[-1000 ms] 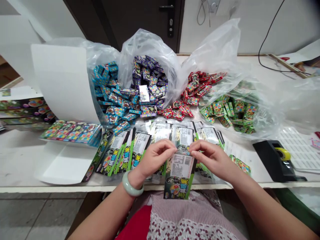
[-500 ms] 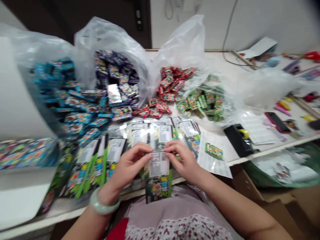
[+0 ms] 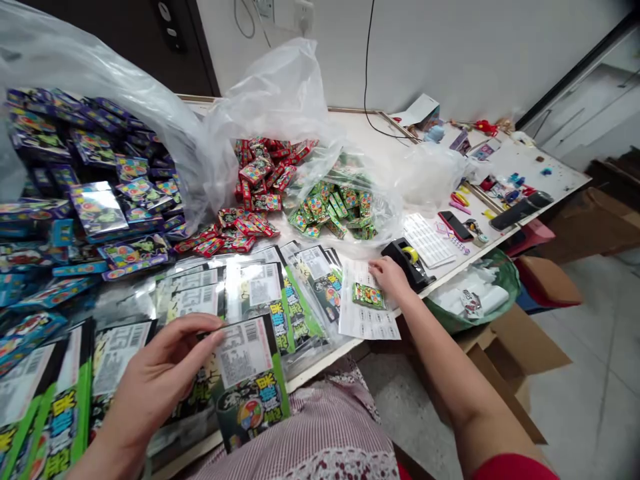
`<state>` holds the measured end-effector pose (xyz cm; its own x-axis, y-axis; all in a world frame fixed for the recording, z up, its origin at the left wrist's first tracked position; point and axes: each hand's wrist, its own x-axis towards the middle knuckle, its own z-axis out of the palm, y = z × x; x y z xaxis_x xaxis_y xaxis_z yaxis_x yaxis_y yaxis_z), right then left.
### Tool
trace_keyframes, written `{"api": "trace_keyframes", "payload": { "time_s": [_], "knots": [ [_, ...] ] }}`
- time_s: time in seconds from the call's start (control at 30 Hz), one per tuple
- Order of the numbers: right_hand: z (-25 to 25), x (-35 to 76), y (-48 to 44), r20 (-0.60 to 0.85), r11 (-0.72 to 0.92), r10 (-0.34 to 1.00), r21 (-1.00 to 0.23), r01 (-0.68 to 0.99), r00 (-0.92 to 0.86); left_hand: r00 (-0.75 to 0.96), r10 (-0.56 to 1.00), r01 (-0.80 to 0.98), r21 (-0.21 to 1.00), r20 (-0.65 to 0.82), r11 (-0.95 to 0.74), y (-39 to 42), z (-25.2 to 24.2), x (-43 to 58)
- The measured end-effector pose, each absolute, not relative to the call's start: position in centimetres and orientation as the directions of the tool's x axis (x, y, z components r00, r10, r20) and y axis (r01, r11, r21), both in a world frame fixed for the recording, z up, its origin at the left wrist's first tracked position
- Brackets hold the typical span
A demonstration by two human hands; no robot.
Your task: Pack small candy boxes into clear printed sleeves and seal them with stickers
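Observation:
My left hand [image 3: 160, 373] grips the left edge of a green-edged printed card pack [image 3: 245, 380] with a barcode label, over a row of similar packs [image 3: 260, 300] lying in clear sleeves. My right hand [image 3: 390, 278] rests on a white printed sheet [image 3: 367, 320], its fingertips just beside a small green candy packet [image 3: 369, 296]. It holds nothing that I can see. Heaps of blue and purple packets [image 3: 95, 207], red packets [image 3: 257, 177] and green packets [image 3: 330, 207] lie beyond, partly inside clear plastic bags.
A black tape dispenser [image 3: 406, 261] stands right of my right hand. Further along the table are a phone [image 3: 455, 225], a white grid sheet [image 3: 427, 240] and small tools. A green basin [image 3: 473, 293] of white items and cardboard boxes [image 3: 510, 353] sit below the table's edge.
My view has swung right and tilted. My right hand has let go of the card pack and moved to the sheet by the small packet. My left hand still has the pack.

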<state>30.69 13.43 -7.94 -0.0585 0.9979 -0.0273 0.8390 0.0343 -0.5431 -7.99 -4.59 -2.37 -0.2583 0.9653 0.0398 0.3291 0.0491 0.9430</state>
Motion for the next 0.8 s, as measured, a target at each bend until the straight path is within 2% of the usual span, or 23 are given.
{"api": "trace_keyframes", "payload": {
  "time_s": [0.17,0.3,0.43,0.5,0.6,0.7,0.8],
  "knots": [
    [-9.7,30.4,12.5,0.005,0.034,0.999,-0.541,0.841,-0.037,-0.292,0.956,0.347,0.931,-0.007,0.113,-4.7,-2.0,-7.9],
    [-9.6,31.4,11.6,0.013,0.043,0.999,-0.609,0.792,-0.045,-0.237,0.966,0.339,0.941,0.101,-0.015,-4.4,-2.5,-7.9],
    [-6.7,30.8,10.7,-0.004,0.032,0.999,-0.702,0.712,-0.049,-0.189,0.964,0.318,0.941,0.185,-0.118,-4.0,-3.2,-7.4],
    [-4.1,28.4,9.8,-0.017,0.081,0.989,-0.775,0.627,-0.148,-0.178,0.966,0.308,0.943,0.19,-0.129,-4.0,-3.2,-7.0],
    [0.6,22.4,8.1,-0.02,0.211,0.85,-0.903,0.375,-0.527,-0.163,0.968,0.272,0.952,0.189,-0.14,-4.2,-3.0,-6.3],
    [4.1,16.0,6.6,0.0,0.321,0.628,-0.911,0.259,-0.779,-0.155,0.971,0.23,0.963,0.181,-0.143,-4.5,-2.6,-5.9],
    [5.0,11.5,6.3,-0.027,0.369,0.485,-0.9,0.233,-0.874,-0.144,0.973,0.211,0.966,0.179,-0.147,-4.9,-2.5,-5.9]
  ]
}}
